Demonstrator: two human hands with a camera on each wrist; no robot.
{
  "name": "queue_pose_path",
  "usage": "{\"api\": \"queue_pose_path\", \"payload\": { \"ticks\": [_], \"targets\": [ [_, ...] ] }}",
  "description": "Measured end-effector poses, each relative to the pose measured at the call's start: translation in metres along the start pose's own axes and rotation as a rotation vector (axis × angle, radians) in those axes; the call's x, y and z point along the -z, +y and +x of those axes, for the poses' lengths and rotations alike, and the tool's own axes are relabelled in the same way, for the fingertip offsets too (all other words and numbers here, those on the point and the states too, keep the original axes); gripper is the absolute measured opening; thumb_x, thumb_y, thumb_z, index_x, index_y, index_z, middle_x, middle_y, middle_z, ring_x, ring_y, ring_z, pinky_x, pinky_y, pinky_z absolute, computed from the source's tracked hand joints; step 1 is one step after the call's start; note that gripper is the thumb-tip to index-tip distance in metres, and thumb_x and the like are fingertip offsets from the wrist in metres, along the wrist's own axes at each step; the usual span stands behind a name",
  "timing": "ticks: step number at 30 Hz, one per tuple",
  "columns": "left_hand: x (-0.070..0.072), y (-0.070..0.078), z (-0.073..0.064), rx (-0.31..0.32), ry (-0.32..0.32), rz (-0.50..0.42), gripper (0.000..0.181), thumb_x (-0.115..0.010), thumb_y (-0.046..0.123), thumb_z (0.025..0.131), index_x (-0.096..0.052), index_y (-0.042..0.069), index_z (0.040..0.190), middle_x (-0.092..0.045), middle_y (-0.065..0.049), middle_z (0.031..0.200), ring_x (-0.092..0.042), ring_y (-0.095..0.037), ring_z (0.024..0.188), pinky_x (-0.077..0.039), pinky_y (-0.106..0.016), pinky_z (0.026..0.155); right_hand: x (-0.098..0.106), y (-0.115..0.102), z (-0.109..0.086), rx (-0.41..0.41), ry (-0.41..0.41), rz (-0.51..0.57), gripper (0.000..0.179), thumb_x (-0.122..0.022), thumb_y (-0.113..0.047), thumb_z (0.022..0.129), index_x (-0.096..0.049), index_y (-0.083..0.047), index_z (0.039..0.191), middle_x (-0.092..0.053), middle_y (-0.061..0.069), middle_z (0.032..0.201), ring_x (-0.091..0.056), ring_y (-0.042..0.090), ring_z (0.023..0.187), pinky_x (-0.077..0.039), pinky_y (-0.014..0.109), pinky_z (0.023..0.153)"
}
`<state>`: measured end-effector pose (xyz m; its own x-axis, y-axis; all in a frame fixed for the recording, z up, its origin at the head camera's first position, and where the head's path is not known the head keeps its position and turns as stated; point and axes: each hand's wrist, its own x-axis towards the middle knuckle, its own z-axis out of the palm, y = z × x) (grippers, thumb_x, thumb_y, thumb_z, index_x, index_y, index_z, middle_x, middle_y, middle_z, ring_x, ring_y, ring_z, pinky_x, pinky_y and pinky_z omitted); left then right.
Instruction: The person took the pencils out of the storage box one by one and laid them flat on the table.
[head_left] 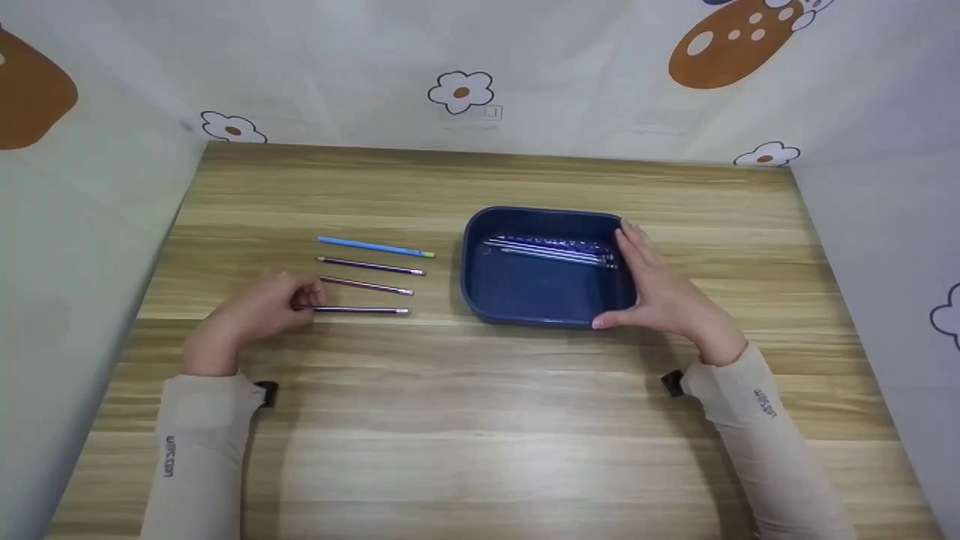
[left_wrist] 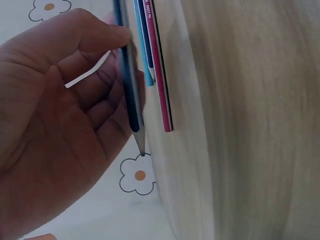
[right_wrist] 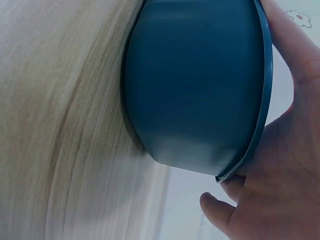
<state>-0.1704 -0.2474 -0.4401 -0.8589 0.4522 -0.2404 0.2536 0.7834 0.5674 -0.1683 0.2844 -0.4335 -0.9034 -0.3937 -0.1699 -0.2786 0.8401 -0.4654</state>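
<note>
My left hand (head_left: pixel 274 304) pinches a dark striped pencil (head_left: pixel 364 310) between thumb and fingers, close to its sharpened end. In the left wrist view this pencil (left_wrist: pixel 131 95) shows its bare grey point. Lying roughly parallel just beyond it are a reddish pencil (head_left: pixel 375 286), a dark pencil (head_left: pixel 375 266) and a light blue pencil (head_left: pixel 367 245). My right hand (head_left: pixel 664 292) grips the right side of a dark blue plastic box (head_left: pixel 551 321), thumb at the near corner and fingers over the far corner. Several pencils (head_left: pixel 559 253) lie together inside the box.
The wood-grain table (head_left: pixel 480 435) bears everything. White sheeting (head_left: pixel 360 82) with flower prints stands behind the table and along both sides. A small black device (head_left: pixel 266 394) sits at the left sleeve's cuff, another black device (head_left: pixel 673 382) at the right one.
</note>
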Motion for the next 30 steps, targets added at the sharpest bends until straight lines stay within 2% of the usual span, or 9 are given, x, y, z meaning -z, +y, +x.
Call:
{"api": "queue_pose_path", "payload": {
  "ticks": [6, 10, 19, 30],
  "targets": [
    [-0.001, -0.004, 0.003, 0.048, -0.056, 0.022, 0.014, -0.062, -0.007, 0.084, -0.065, 0.005, 0.092, -0.063, -0.007, 0.089, -0.054, -0.019, 0.084, -0.045, -0.031, 0.075, -0.001, 0.000, 0.000, 0.000, -0.002, 0.004, 0.136, -0.084, -0.062, 0.065, -0.004, -0.004, 0.160, 0.004, 0.012, 0.169, 0.003, 0.032, 0.156, -0.013, 0.057, 0.124],
    [-0.002, -0.005, 0.005, 0.089, -0.069, 0.023, 0.016, -0.060, -0.009, 0.084, -0.065, 0.004, 0.092, -0.062, -0.008, 0.089, -0.054, -0.021, 0.084, -0.045, -0.032, 0.074, 0.000, -0.001, 0.000, -0.002, -0.004, 0.008, 0.136, -0.083, -0.063, 0.066, -0.004, -0.005, 0.160, 0.004, 0.012, 0.169, 0.003, 0.033, 0.156, -0.013, 0.057, 0.124],
    [-0.003, -0.006, 0.011, 0.178, -0.036, 0.045, 0.021, -0.055, -0.008, 0.082, -0.065, 0.004, 0.096, -0.061, -0.010, 0.093, -0.053, -0.024, 0.086, -0.042, -0.034, 0.074, 0.001, -0.001, 0.000, -0.007, 0.003, 0.017, 0.137, -0.084, -0.062, 0.064, -0.006, -0.004, 0.159, 0.002, 0.013, 0.169, 0.001, 0.034, 0.156, -0.014, 0.058, 0.123],
    [-0.006, -0.007, 0.014, 0.182, 0.006, 0.091, 0.019, -0.055, -0.007, 0.087, -0.066, 0.006, 0.097, -0.064, -0.012, 0.094, -0.054, -0.025, 0.082, -0.044, -0.035, 0.072, 0.001, -0.001, -0.001, -0.005, -0.001, 0.005, 0.136, -0.084, -0.063, 0.065, -0.006, -0.004, 0.160, 0.003, 0.012, 0.169, 0.002, 0.032, 0.156, -0.014, 0.056, 0.124]
  ]
}}
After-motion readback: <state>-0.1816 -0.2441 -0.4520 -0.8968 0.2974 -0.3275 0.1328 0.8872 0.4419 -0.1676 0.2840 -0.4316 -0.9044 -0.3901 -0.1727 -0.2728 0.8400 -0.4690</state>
